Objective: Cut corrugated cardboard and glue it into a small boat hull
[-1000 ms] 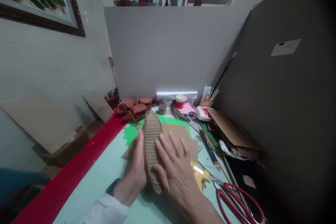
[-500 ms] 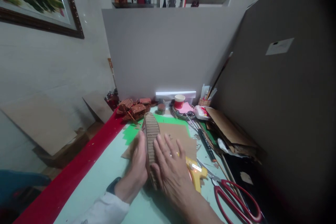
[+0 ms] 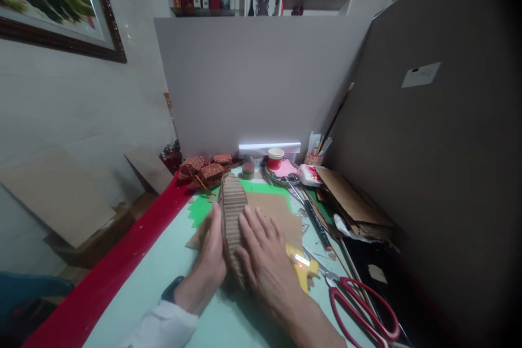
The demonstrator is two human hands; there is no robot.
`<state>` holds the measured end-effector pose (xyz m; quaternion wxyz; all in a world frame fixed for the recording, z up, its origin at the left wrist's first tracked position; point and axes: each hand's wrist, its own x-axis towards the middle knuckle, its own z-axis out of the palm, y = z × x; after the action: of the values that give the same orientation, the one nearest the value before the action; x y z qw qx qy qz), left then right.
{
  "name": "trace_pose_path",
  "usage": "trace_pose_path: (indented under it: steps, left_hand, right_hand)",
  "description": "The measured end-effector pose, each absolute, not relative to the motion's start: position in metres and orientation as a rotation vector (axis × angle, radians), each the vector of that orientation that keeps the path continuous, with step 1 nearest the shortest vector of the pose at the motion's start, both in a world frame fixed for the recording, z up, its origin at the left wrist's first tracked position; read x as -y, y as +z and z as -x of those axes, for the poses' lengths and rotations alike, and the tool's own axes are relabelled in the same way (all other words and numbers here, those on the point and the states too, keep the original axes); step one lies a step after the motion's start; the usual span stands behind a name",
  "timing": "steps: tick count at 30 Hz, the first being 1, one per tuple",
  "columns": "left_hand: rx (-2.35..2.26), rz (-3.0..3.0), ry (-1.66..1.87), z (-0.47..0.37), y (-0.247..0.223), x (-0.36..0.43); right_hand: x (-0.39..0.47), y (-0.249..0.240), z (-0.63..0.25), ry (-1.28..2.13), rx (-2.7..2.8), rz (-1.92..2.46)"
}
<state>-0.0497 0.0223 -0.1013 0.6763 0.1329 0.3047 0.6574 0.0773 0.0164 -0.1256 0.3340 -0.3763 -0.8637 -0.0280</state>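
Observation:
A long, rounded piece of corrugated cardboard point(image 3: 234, 212) stands tilted between my hands, its ridged face towards me. My left hand point(image 3: 210, 253) grips its left side, thumb pointing up along the edge, with the other fingers hidden behind it. Flat against the right side lies my right hand point(image 3: 263, 250), fingers stretched out and slightly apart, its thumb touching the ridged face. Under and behind the piece is a flat cardboard sheet point(image 3: 281, 212) on a green sheet point(image 3: 199, 209). A yellow glue gun point(image 3: 304, 266) lies just right of my right hand.
Red-handled scissors point(image 3: 362, 304) and a black-handled tool point(image 3: 318, 225) lie at the right. Stacked cardboard point(image 3: 353, 201) sits beyond them. Reddish-brown ridged pieces point(image 3: 207, 171), a paper cup point(image 3: 275, 159) and a brush holder point(image 3: 314, 159) line the back, before a grey panel point(image 3: 261, 76).
The camera view has shifted slightly. My right hand's fingers have drawn a little closer together against the cardboard piece. My left hand keeps its hold.

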Motion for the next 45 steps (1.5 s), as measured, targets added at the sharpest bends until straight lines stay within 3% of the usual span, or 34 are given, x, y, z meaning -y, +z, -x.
trace_pose_path:
  steps: [6, 15, 24, 29, 35, 40, 45]
  left_hand:
    - [-0.682, -0.270, 1.578, 0.051, -0.086, -0.025]
    - [-0.582, -0.265, 1.734, 0.065, -0.080, -0.025]
    - [-0.497, -0.422, 1.617, 0.086, -0.071, -0.017]
    - [-0.435, -0.684, 1.224, 0.105, -0.079, -0.028]
    - [-0.371, -0.800, 0.811, 0.071, -0.093, -0.010]
    - [-0.395, -0.748, 0.742, 0.050, -0.089, 0.004]
    - [-0.613, -0.685, 0.935, 0.049, -0.084, 0.007]
  right_hand:
    - [-0.024, -0.106, -0.095, 0.814, 1.732, 1.082]
    - [-0.020, -0.103, -0.090, 1.373, 1.485, 1.013]
    - [-0.045, -0.081, -0.137, 1.178, 1.472, 0.955]
    - [-0.041, -0.059, -0.162, 1.157, 1.800, 0.892]
    - [-0.029, -0.059, -0.153, 1.164, 2.037, 0.825]
    - [-0.028, -0.070, -0.138, 1.147, 1.987, 0.839]
    - [-0.027, -0.075, -0.129, 1.012, 1.860, 0.910]
